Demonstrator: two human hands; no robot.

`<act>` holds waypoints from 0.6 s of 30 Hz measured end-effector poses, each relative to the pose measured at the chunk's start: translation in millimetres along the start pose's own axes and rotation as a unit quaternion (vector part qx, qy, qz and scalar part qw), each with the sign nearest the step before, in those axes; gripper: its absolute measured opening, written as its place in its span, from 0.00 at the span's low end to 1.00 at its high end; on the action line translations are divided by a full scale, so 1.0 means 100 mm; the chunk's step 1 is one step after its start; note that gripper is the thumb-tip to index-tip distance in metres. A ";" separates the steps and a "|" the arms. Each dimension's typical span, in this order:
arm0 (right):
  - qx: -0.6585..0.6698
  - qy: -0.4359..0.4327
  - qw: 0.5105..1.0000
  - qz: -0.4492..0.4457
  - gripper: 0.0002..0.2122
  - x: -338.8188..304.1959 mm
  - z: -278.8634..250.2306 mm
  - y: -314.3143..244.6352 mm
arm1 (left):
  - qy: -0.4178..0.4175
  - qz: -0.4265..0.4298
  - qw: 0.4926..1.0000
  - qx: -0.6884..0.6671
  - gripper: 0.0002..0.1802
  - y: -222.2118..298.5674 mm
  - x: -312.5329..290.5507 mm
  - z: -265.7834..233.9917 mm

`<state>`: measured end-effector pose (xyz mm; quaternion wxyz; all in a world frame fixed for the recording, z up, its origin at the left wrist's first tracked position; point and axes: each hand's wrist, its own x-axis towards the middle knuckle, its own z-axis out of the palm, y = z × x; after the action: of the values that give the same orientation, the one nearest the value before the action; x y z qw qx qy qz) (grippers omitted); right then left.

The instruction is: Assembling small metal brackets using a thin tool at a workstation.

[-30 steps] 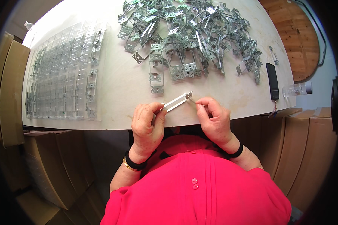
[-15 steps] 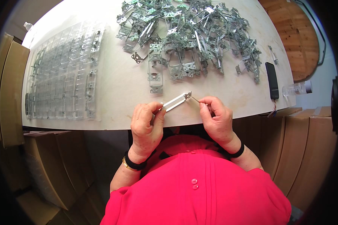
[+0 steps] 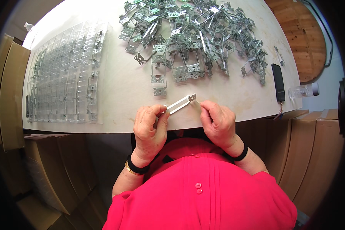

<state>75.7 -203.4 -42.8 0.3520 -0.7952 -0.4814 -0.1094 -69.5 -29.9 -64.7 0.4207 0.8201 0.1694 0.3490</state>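
Observation:
Near the front edge of the table, my left hand [image 3: 150, 122] is closed round the near end of a metal bracket [image 3: 178, 104] with two parallel bright bars. Its small punched end plate [image 3: 192, 98] points away to the right. Thumb and forefinger of my right hand [image 3: 220, 122] pinch a thin metal rod [image 3: 197, 102], its tip close by that plate; whether they touch I cannot tell. Beyond my hands lies a large heap of similar metal brackets [image 3: 195, 36]. One bracket [image 3: 158, 78] lies lengthwise at the heap's near left side.
Clear plastic trays [image 3: 65, 76] with metal parts in them cover the table's left side. On the right lie a black phone [image 3: 278, 82] and a clear bottle [image 3: 303, 91]. Cardboard boxes [image 3: 314, 149] flank the table, and a round wooden board [image 3: 299, 38] stands beyond its right edge.
My right hand has shifted slightly left, and the rod in its fingers now slants more steeply beside the end plate. The left hand and bracket have hardly moved.

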 end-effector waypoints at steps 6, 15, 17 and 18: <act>0.005 0.005 1.000 0.004 0.10 0.01 0.00 0.00 | 0.005 -0.008 1.000 -0.008 0.16 0.00 -0.01 0.01; 0.026 0.004 1.000 0.018 0.09 0.00 -0.03 0.01 | -0.002 0.005 1.000 0.004 0.13 -0.02 0.00 0.01; 0.024 -0.001 1.000 0.019 0.09 -0.01 -0.04 0.01 | 0.001 0.006 1.000 0.004 0.13 -0.03 -0.01 0.01; 0.032 -0.003 0.999 0.034 0.08 -0.03 -0.05 0.01 | 0.003 0.006 1.000 0.004 0.13 -0.03 -0.01 0.02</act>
<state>75.9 -208.6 -41.3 0.3797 -0.7998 -0.4581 -0.0794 -69.0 -29.5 -68.4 0.4152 0.8215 0.1672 0.3534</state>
